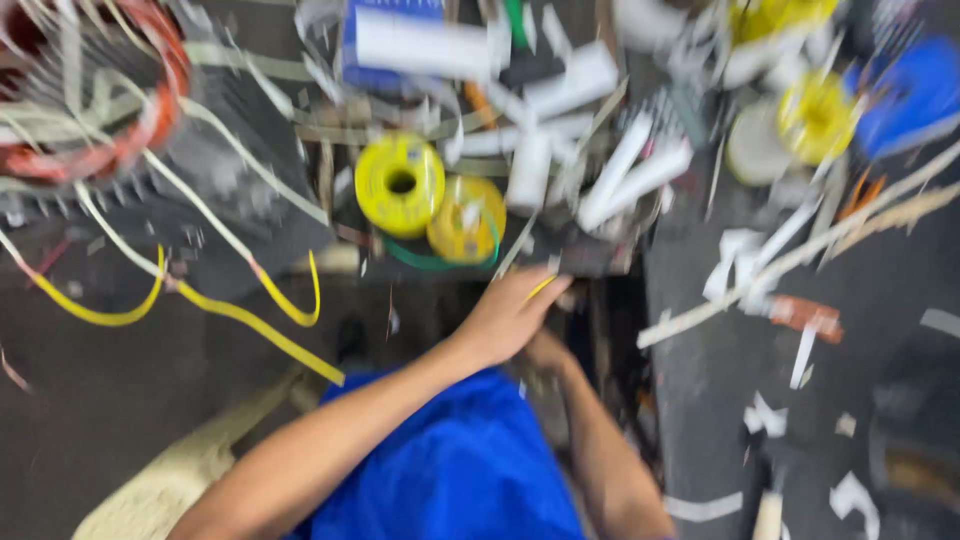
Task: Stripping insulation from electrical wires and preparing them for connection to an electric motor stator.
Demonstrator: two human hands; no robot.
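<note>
The whole view is motion-blurred. My left hand [505, 318] reaches forward over the edge of a cluttered dark surface, with its fingers close together. A thin yellow strip [540, 288] shows at its fingertips, but the blur hides whether the hand grips it. My right hand [548, 352] sits just below and behind the left and is mostly covered by it. Two yellow rolls [400, 185] [465, 222] lie just beyond the hands. Blue cloth [455, 470] covers my lap between the forearms.
White tubes [625, 170] and paper scraps litter the middle. An orange and white wire coil [120, 90] sits at top left, and yellow wires [240, 315] trail from it. More yellow rolls [815, 115] and a blue object [915, 90] lie at top right.
</note>
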